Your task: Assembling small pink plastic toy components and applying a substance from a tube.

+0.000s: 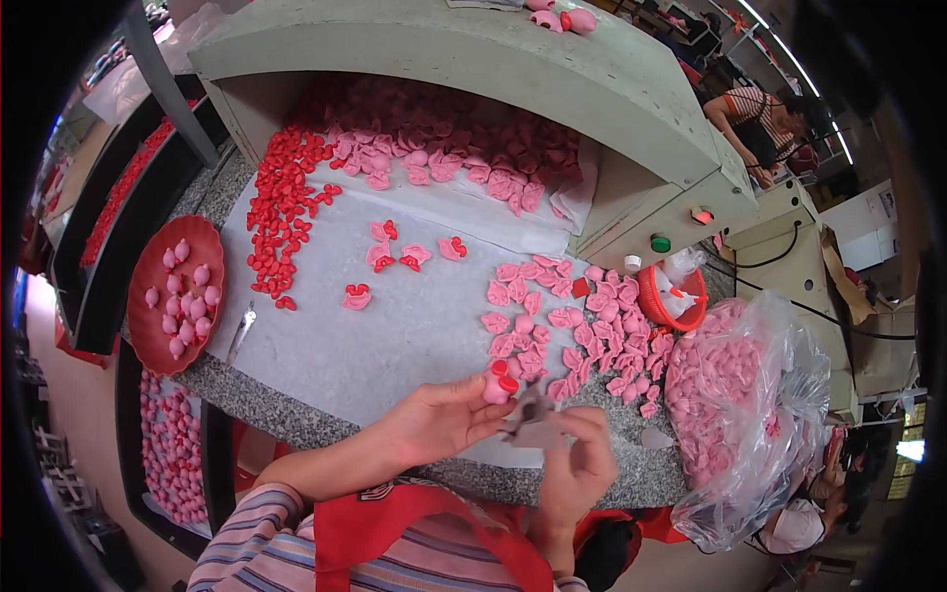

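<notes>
Between the fingertips of my left hand (440, 418) is a small pink plastic toy part (500, 386) with red pieces on it. My right hand (582, 456) pinches a crumpled grey cloth (536, 426), slightly blurred, close beside the toy part. Just beyond both hands, loose pink shell-shaped pieces (512, 286) spread over a white sheet (395, 326). Several pink pieces with red bows (415, 256) lie farther off on the sheet, left of the pile. Small red bow-shaped parts (273, 217) are heaped at the sheet's left side.
A pale green metal housing (454, 54) arches over more pink pieces at the back. Left are a red scalloped dish (148, 333) of pink parts and metal tweezers (242, 333). A red basket (679, 318) and plastic bag (789, 395) stand right. Another person (764, 123) sits farther back.
</notes>
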`<state>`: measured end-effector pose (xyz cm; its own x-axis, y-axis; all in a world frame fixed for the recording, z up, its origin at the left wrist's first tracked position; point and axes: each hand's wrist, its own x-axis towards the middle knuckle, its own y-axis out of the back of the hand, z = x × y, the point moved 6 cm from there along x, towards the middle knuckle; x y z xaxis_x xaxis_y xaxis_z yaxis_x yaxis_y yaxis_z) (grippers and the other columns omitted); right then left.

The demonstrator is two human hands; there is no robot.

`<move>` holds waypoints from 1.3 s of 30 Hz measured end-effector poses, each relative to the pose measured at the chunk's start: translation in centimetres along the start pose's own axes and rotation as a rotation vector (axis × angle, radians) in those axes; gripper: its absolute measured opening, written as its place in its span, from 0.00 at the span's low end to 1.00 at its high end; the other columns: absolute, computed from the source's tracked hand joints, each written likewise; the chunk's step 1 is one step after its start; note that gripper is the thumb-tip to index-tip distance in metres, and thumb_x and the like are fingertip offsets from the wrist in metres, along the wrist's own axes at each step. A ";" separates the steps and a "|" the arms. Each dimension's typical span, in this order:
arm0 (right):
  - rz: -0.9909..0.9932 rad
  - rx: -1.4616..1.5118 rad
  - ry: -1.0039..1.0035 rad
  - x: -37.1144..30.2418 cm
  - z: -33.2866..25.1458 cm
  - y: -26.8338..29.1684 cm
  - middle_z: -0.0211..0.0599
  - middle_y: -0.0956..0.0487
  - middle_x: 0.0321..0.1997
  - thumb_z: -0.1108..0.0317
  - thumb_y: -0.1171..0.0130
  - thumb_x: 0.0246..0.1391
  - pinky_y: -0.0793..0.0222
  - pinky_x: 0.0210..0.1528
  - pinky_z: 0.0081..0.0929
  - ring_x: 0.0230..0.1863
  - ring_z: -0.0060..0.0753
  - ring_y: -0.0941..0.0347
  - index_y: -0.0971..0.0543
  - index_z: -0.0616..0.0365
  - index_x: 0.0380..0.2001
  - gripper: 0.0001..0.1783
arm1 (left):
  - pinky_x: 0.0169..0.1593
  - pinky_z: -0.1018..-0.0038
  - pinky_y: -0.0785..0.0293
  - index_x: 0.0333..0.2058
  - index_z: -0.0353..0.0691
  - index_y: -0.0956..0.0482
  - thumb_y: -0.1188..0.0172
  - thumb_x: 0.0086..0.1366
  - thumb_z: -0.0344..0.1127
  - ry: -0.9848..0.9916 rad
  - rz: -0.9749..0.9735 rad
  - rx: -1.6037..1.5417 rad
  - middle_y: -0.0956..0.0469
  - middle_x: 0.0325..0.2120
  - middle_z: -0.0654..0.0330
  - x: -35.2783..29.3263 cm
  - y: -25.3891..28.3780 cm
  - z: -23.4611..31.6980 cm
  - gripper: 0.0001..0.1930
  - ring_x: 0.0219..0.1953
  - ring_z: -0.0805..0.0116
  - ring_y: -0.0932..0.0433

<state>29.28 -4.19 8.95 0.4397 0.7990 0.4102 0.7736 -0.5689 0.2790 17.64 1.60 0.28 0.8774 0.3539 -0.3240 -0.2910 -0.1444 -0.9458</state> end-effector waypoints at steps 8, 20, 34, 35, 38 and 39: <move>0.040 -0.332 -0.064 -2.0 1.0 1.3 0.38 0.29 0.33 0.80 0.42 0.37 0.36 0.37 0.27 0.35 0.35 0.32 0.23 0.58 0.32 0.13 | 0.47 0.71 0.31 0.47 0.39 0.33 0.45 0.57 0.30 -0.159 -0.176 0.196 0.31 0.46 0.54 -4.1 -0.5 -0.3 0.18 0.45 0.66 0.28; -0.351 0.211 -0.034 -7.9 -6.6 -6.7 0.38 0.33 0.36 0.80 0.34 0.31 0.38 0.42 0.25 0.38 0.30 0.35 0.28 0.62 0.31 0.19 | 0.46 0.70 0.28 0.44 0.33 0.30 0.43 0.52 0.20 -0.503 -0.277 0.792 0.32 0.43 0.51 -12.9 -0.3 0.6 0.18 0.46 0.63 0.30; -0.436 0.091 0.106 -4.5 -4.3 -8.6 0.38 0.31 0.33 0.82 0.32 0.26 0.36 0.36 0.22 0.33 0.28 0.33 0.28 0.62 0.29 0.21 | 0.43 0.75 0.27 0.42 0.29 0.29 0.42 0.52 0.19 -0.506 -0.152 0.882 0.30 0.38 0.54 -11.2 -0.1 3.4 0.16 0.41 0.66 0.27; -0.411 0.090 0.097 -4.2 -4.0 -8.6 0.38 0.30 0.32 0.82 0.32 0.26 0.36 0.36 0.22 0.33 0.28 0.33 0.27 0.62 0.29 0.20 | 0.42 0.75 0.27 0.42 0.29 0.29 0.42 0.52 0.19 -0.504 -0.128 0.897 0.30 0.38 0.54 -10.9 -0.1 3.7 0.16 0.41 0.66 0.27; -0.389 0.125 0.064 -3.3 -3.0 -9.0 0.38 0.29 0.32 0.81 0.32 0.26 0.35 0.35 0.22 0.33 0.29 0.33 0.27 0.62 0.28 0.19 | 0.42 0.76 0.27 0.41 0.28 0.29 0.43 0.52 0.19 -0.534 -0.094 0.887 0.30 0.38 0.54 -10.1 -0.2 4.4 0.15 0.40 0.66 0.26; -0.390 0.130 0.062 -2.9 -2.9 -9.1 0.38 0.29 0.32 0.81 0.32 0.26 0.35 0.35 0.22 0.33 0.29 0.33 0.27 0.62 0.28 0.19 | 0.42 0.76 0.27 0.41 0.28 0.29 0.43 0.52 0.19 -0.534 -0.089 0.889 0.30 0.38 0.54 -9.9 -0.2 4.6 0.15 0.40 0.66 0.26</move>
<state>19.61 -1.91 7.69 0.0773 0.9342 0.3483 0.9298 -0.1936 0.3130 7.28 2.37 3.51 0.6894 0.7242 -0.0161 -0.6000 0.5585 -0.5728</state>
